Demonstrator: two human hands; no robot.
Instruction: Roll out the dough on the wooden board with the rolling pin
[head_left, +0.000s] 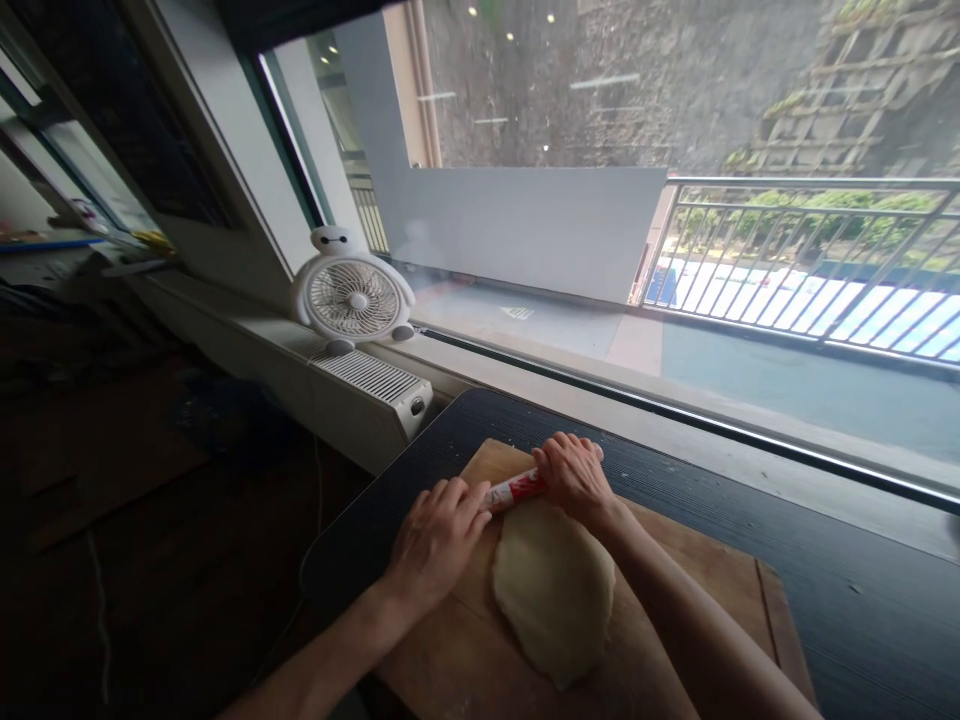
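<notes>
A flattened sheet of pale dough (pixel 553 590), uneven in outline, lies on a wooden cutting board (pixel 709 560). Across its far edge rests a rolling pin (pixel 517 488), its middle covered in red and white print. My left hand (pixel 442 530) is closed over the pin's left end, fingers curled on top. Over the right part my right hand (pixel 576 478) is closed too, and a pale tip of the pin sticks out past its fingers. My right forearm passes over the dough's right edge and hides some of the board.
The board sits on a dark table (pixel 862 590) against a large window (pixel 525 340), with small crumbs near the far edge. To the left, a white fan (pixel 354 295) shaped like a round figure stands on a pale heater-like unit (pixel 367 375). A thin cord hangs beside the table.
</notes>
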